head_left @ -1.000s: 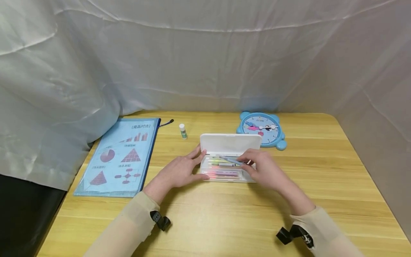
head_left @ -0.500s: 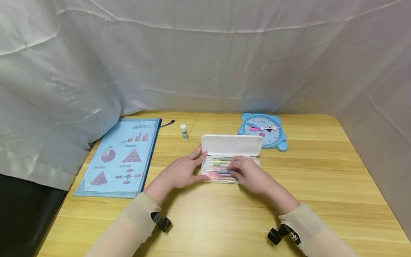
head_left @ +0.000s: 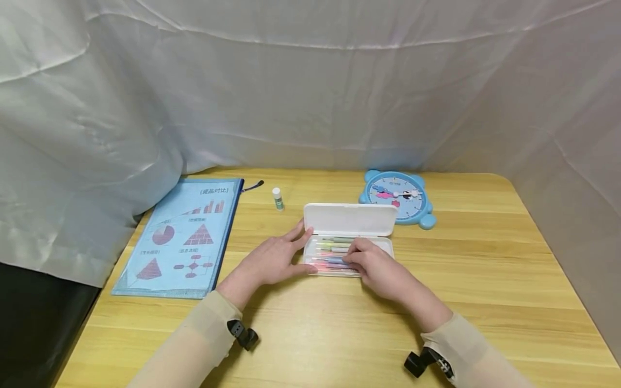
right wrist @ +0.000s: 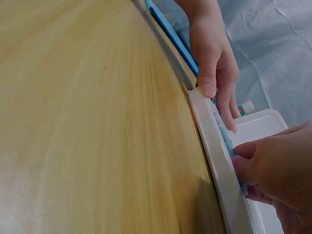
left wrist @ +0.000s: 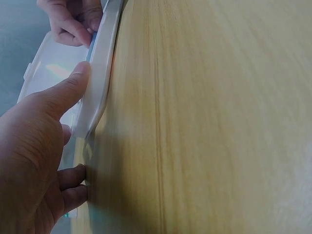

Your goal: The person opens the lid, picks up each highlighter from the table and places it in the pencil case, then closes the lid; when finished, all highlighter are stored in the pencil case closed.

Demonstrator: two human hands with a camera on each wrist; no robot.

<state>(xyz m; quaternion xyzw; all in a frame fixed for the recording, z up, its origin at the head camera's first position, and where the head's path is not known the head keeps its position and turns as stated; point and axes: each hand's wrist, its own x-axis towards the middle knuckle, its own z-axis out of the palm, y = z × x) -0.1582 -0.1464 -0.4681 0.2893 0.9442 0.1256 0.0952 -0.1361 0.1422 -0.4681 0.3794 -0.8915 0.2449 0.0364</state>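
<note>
An open white pencil case (head_left: 349, 220) stands on the table with its lid raised at the back. Several coloured pens (head_left: 332, 246) lie side by side inside it. My left hand (head_left: 271, 262) grips the case's left end, thumb on the front rim and fingers toward the hinge. My right hand (head_left: 380, 271) pinches a blue pen (right wrist: 226, 139) at its right part, low in the front of the case. In the right wrist view the pen lies along the inside of the front wall. The right fingers hide part of the pens.
A blue toy clock (head_left: 397, 198) lies behind the case's right side. A small white-capped glue stick (head_left: 277, 199) stands behind its left side. At the left lies a blue zip folder (head_left: 179, 240) with printed charts. Grey cloth (head_left: 310, 97) hangs behind the table.
My right hand has moved left and toward the front of the case, bringing the blue pen down among the other pens. My left hand stays at the case's left end.
</note>
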